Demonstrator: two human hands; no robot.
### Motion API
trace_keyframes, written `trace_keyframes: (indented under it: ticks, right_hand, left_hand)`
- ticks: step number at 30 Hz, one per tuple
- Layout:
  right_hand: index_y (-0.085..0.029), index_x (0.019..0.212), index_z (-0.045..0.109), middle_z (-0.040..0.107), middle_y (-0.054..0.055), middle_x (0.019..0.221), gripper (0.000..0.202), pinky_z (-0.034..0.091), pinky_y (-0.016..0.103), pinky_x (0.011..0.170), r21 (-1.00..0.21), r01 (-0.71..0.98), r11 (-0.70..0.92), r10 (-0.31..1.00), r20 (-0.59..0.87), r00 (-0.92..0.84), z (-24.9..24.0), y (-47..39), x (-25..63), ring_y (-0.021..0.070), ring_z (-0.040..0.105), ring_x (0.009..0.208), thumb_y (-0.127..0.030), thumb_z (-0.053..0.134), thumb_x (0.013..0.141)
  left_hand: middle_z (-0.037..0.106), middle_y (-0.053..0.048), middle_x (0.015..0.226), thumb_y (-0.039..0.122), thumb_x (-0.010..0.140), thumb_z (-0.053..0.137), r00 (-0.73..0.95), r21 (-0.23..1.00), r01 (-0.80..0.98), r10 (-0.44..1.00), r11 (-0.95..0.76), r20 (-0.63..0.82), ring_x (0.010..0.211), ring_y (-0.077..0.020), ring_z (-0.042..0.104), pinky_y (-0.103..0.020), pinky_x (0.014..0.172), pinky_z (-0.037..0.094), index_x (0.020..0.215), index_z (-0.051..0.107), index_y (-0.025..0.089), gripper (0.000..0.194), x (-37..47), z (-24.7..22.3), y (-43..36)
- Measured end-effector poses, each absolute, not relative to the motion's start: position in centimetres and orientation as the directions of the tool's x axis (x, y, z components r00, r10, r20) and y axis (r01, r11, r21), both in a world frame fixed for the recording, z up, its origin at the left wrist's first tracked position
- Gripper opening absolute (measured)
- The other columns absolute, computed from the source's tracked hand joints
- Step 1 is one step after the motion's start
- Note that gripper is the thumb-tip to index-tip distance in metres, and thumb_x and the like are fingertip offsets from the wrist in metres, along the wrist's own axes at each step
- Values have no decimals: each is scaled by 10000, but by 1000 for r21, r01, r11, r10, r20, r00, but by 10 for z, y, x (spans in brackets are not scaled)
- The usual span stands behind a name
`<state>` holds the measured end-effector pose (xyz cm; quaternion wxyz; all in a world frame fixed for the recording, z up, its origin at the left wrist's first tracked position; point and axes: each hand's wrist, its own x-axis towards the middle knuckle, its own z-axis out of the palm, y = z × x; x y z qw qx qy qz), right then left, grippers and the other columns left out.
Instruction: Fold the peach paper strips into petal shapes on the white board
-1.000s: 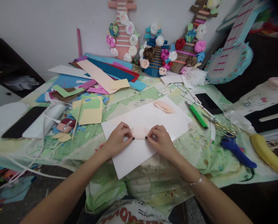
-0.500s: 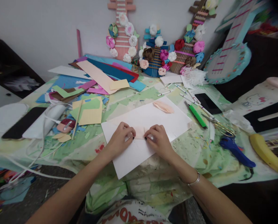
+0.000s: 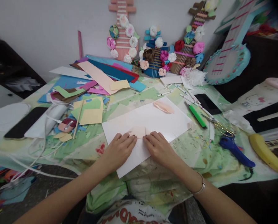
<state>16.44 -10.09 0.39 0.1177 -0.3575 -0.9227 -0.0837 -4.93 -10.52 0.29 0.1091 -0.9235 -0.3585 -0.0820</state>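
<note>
A small pale pink piece of crepe paper lies on a white sheet in front of me. My left hand has its fingers closed at the piece's left edge. At its lower right edge, my right hand pinches the same piece, the wrist wearing a silver bangle. Both sets of fingertips press close to the sheet, and the thumbs are mostly hidden. Farther up the sheet rests a folded, petal-shaped peach paper.
Paper strips pile up at the back left. A phone, a white cable and yellow card lie left. Rightward are a green cutter, blue-handled pliers and a banana. Flower-covered paper instruments lean against the wall.
Both hands have turned palm-down, fingers now flatter over the pink paper's lower edge. The pink piece appears more spread out. Surrounding objects have stayed in place.
</note>
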Motion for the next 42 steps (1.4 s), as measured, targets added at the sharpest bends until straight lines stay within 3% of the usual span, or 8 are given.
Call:
trace_keyframes:
  ticks: [8, 25, 42]
  right_hand:
    - [-104, 1215, 521, 617, 136, 993, 318, 375, 397, 744, 55, 658, 751, 627, 254, -737, 8, -103, 169, 257, 483, 934, -132, 469, 902]
    - [-102, 1112, 582, 614, 140, 1092, 256, 340, 426, 771, 65, 706, 705, 661, 301, -687, 5, -109, 168, 279, 456, 987, -106, 455, 890]
    - [-100, 1094, 601, 613, 123, 1103, 259, 341, 422, 780, 15, 798, 602, 738, 372, -563, -5, -119, 177, 285, 429, 1006, -125, 522, 848]
  left_hand:
    - [582, -96, 1213, 144, 916, 433, 700, -88, 712, 693, -697, 174, 1056, -285, 475, -410, 839, 374, 1293, 486, 179, 383, -50, 4, -103]
    - [664, -129, 1051, 145, 885, 473, 631, -96, 757, 684, -647, 366, 984, -305, 527, -428, 769, 393, 1094, 625, 89, 264, -51, 2, -111]
    - [635, -128, 1111, 145, 881, 472, 595, -66, 782, 712, -619, 373, 1038, -304, 495, -430, 806, 388, 1101, 615, 96, 266, -53, 0, -114]
